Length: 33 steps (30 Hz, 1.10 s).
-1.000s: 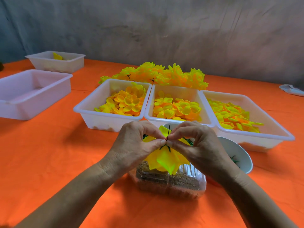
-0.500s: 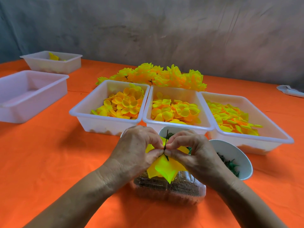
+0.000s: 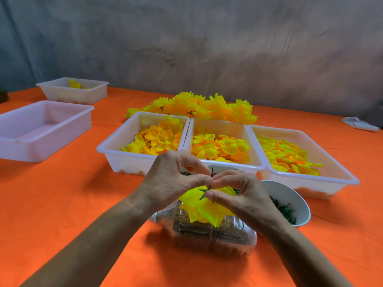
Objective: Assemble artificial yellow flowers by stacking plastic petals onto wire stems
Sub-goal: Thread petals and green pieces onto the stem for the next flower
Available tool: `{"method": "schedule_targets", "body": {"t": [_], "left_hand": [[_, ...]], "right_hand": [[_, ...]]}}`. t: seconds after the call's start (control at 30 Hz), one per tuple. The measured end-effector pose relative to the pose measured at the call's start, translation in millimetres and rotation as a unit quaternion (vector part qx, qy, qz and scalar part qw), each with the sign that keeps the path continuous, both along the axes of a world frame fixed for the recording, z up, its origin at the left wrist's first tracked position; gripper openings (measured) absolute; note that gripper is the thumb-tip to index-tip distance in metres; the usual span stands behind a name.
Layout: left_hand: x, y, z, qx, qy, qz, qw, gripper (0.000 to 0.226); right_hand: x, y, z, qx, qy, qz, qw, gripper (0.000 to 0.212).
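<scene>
yellow flower (image 3: 202, 206) | wire stem (image 3: 211, 172) pinched | left hand (image 3: 172, 179) + right hand (image 3: 238, 195)

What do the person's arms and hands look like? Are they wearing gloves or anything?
No gloves. The left hand and right hand are bare, and both forearms are bare as far as the picture shows, with no sleeves in view. I see no rings, watch or bracelets on the fingers or wrists.

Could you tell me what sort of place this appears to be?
Probably a small craft assembly workstation: white trays of sorted yellow petals, a pile of finished flowers and an orange-covered table.
</scene>
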<state>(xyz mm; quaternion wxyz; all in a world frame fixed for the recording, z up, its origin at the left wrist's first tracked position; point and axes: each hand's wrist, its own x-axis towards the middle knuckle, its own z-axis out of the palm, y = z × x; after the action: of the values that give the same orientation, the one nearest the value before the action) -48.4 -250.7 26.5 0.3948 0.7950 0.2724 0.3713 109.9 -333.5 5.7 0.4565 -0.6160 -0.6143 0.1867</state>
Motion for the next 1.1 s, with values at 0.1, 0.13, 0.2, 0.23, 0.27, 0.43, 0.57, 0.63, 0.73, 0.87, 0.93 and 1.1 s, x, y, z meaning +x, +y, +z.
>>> {"method": "schedule_targets", "body": {"t": [0.1, 0.13, 0.2, 0.23, 0.27, 0.43, 0.57, 0.63, 0.73, 0.87, 0.93, 1.1], "left_hand": [[9.2, -1.5, -4.8, 0.003, 0.013, -0.003, 1.000, 0.010], [11.0, -1.0, -6.7, 0.003, 0.015, -0.004, 1.000, 0.010], [12.0, 1.5, -9.4, 0.002, 0.015, -0.012, 1.000, 0.014], [11.6, 3.2, -10.2, 0.007, 0.017, -0.017, 1.000, 0.018], [10.9, 4.7, -10.4, 0.014, 0.021, -0.021, 0.999, 0.021], [13.9, 8.7, -7.1, 0.044, 0.043, -0.030, 0.998, 0.028], [12.7, 6.8, -4.2, 0.047, 0.053, -0.028, 0.997, 0.029], [12.9, 4.7, -1.9, 0.047, 0.063, -0.023, 0.997, 0.026], [14.3, 2.7, 1.5, 0.048, 0.077, -0.015, 0.996, 0.025], [12.0, 1.8, 0.9, 0.039, 0.071, -0.007, 0.997, 0.026], [12.0, 1.3, 0.1, 0.038, 0.070, -0.002, 0.997, 0.025], [13.0, 4.7, -3.7, 0.038, 0.069, 0.002, 0.997, 0.025]], "right_hand": [[-5.8, 2.3, -4.9, 0.006, -0.010, -0.024, 1.000, 0.006], [-5.6, 3.2, -6.8, 0.011, -0.009, -0.025, 1.000, 0.005], [-5.2, 4.7, -11.2, 0.019, -0.005, -0.032, 0.999, 0.009], [-5.1, 5.4, -13.6, 0.026, 0.004, -0.035, 0.999, 0.011], [-5.2, 6.3, -16.2, 0.034, 0.017, -0.036, 0.999, 0.012], [-1.0, 9.5, -25.2, 0.058, 0.037, -0.016, 0.997, 0.012], [-4.1, 8.0, -25.9, 0.081, 0.037, -0.025, 0.996, 0.008], [-8.2, 4.9, -26.2, 0.084, 0.012, -0.058, 0.995, 0.009], [-16.1, 1.8, -26.4, 0.131, -0.094, -0.159, 0.974, 0.011], [-37.6, 3.6, -27.1, 0.187, -0.145, -0.246, 0.940, 0.017], [-41.8, 5.9, -32.0, 0.199, -0.141, -0.276, 0.930, 0.018], [-44.2, 8.2, -47.0, 0.206, -0.079, -0.284, 0.933, 0.016]]}}
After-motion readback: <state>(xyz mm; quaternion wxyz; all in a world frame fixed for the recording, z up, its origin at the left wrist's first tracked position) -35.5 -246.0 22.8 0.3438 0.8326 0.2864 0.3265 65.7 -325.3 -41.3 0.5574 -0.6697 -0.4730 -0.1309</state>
